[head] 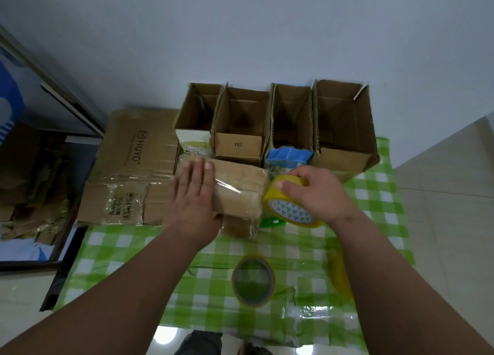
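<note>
Left grip spread flat on taped box, right grip pinching yellow tape roll

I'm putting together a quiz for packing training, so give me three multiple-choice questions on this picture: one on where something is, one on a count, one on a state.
1. Where does the spare tape ring lie? A. On the checked cloth, nearer the person than the small box. B. Inside an open box. C. On the flattened cardboard.
2. How many open boxes stand in the back row? A. Two. B. Four. C. Six.
3. How does the left hand meet the small box? A. Pressed flat, fingers straight. B. Pinching a corner. C. Not touching it.
Answers: 1 A, the ring sits on bare cloth in front of the box. 2 B, four stand side by side by the wall. 3 A, the palm lies on the taped top while the right hand grips the yellow tape roll.
</note>
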`<state>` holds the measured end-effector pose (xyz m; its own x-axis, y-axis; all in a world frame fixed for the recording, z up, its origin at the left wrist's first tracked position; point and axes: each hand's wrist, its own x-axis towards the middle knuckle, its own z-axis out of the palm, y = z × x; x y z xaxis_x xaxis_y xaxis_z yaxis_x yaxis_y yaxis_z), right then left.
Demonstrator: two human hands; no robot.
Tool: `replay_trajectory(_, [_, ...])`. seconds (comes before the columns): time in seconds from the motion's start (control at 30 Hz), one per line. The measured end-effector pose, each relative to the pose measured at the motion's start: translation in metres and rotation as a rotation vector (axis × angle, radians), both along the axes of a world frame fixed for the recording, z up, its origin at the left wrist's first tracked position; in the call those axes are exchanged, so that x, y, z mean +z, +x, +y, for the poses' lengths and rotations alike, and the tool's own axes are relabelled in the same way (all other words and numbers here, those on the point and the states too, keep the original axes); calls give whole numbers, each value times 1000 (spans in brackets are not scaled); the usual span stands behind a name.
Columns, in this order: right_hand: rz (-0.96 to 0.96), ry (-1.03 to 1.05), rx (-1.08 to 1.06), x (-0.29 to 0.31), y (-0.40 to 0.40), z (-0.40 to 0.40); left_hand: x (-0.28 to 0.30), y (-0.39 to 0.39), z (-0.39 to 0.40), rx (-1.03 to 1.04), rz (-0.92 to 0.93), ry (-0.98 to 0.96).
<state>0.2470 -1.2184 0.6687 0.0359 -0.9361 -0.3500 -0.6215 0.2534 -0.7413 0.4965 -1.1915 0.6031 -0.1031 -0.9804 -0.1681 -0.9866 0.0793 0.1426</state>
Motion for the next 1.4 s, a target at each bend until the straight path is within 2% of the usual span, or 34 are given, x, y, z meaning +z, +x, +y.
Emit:
replay_trajectory(0.17, [-11,-35,-51,-8,6,8,-2,-30,10,-140,41,16])
replay_trajectory(0.27, [-33,-59,-81,-11,8,12,-6,-44,19,-341,-18,4])
replay_trajectory(0.33, [-43,-56,-77,-13,9,15,-9,-45,22,-394,-43,22])
replay_trajectory(0.5, [-115,-36,-126,-20,-5,25,-7,-18,9,-409,-54,23])
replay_trajectory(0.8, [-176,56,-126,-19,-2,29,-12,27,7,-229,-12,-2])
replay_trajectory(1.07, [-476,105,-136,9,2,29,13,2,18,-13,106,-43])
replay_trajectory(1.23, [-606,88,-19,29,10,23,62,-6,-5,-152,223,85])
replay_trajectory(1.4, [-620,70,76,41,24,18,91,-5,-19,-250,151,146])
